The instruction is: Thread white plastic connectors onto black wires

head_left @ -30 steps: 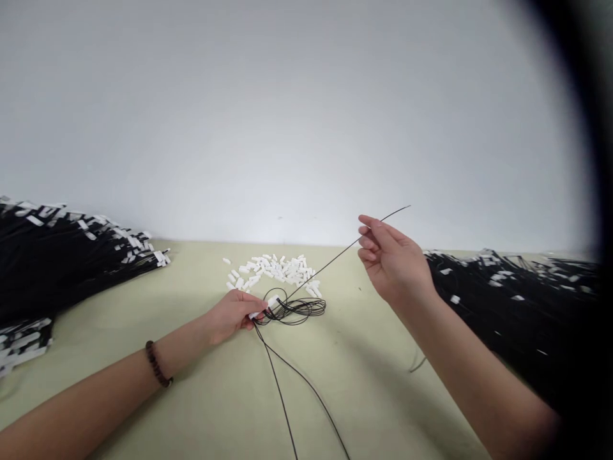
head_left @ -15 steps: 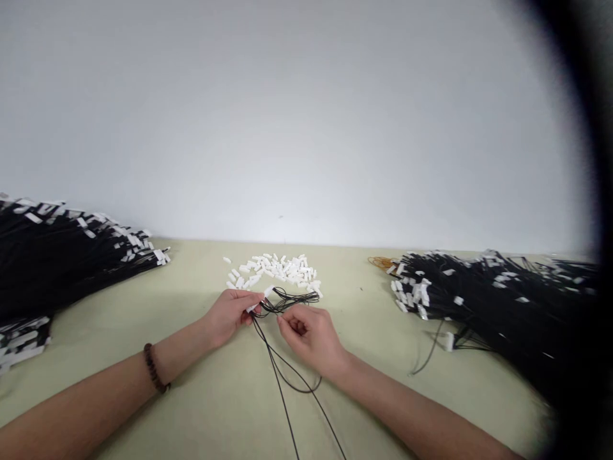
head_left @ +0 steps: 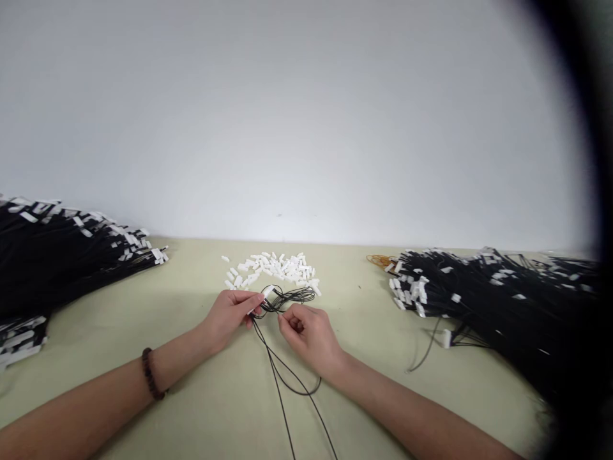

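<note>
Near the middle of the table, my left hand [head_left: 233, 317] pinches a white plastic connector [head_left: 269, 292] that has thin black wires running from it. Close by on the right, my right hand [head_left: 309, 335] is closed, thumb against forefinger, on one of the black wires [head_left: 280, 311]. A loose bunch of black wires [head_left: 299, 295] spreads behind the fingers. Longer wires [head_left: 278, 383] hang down between my forearms toward the front edge of the picture, one of them curving in a loop. The wire's tip is too small to make out.
Just beyond my hands lies a scatter of small white connectors [head_left: 282, 265]. A big heap of black wires with white ends [head_left: 62, 255] lies at left. Another heap [head_left: 469, 294] lies at right, beside a coil of yellowish wire [head_left: 380, 260]. A pale wall [head_left: 306, 128] rises behind the table.
The view has shifted slightly. Both hands keep nearly the same place and grip, and the hanging wires have swung a little to the left.
</note>
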`<state>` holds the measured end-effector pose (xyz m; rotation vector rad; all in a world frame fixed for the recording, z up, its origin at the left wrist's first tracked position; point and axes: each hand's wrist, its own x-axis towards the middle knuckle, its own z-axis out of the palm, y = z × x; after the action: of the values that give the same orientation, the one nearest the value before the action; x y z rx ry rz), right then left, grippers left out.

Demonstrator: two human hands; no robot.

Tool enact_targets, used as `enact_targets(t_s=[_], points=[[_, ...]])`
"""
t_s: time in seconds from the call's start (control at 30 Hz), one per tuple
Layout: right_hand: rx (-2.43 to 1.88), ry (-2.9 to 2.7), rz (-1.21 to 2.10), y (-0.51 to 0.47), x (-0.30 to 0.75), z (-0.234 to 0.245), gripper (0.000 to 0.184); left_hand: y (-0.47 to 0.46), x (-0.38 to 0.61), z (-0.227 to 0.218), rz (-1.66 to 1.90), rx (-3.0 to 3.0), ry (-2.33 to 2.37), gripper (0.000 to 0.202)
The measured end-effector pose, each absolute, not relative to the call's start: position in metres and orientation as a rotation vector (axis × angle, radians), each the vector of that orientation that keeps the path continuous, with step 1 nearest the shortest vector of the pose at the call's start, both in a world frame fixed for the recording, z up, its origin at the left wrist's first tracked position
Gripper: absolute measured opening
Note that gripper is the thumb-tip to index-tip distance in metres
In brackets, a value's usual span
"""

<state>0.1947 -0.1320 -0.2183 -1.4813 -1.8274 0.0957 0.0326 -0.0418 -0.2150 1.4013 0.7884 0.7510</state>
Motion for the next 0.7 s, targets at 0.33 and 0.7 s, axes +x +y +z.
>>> enact_targets(t_s=[0.33, 0.7], points=[[-1.470, -1.835, 0.039, -0.1338, 0.1941, -0.2200, 0.019, -0.0468, 0.0345, -0.2154, 0.798, 1.463, 0.815, 0.036], [-1.411, -1.843, -0.057, -0.1312, 0.1946, -0.2274, 0.018, -0.0480, 0.0339, -0.2153, 0.820, 1.492, 0.820, 0.035]])
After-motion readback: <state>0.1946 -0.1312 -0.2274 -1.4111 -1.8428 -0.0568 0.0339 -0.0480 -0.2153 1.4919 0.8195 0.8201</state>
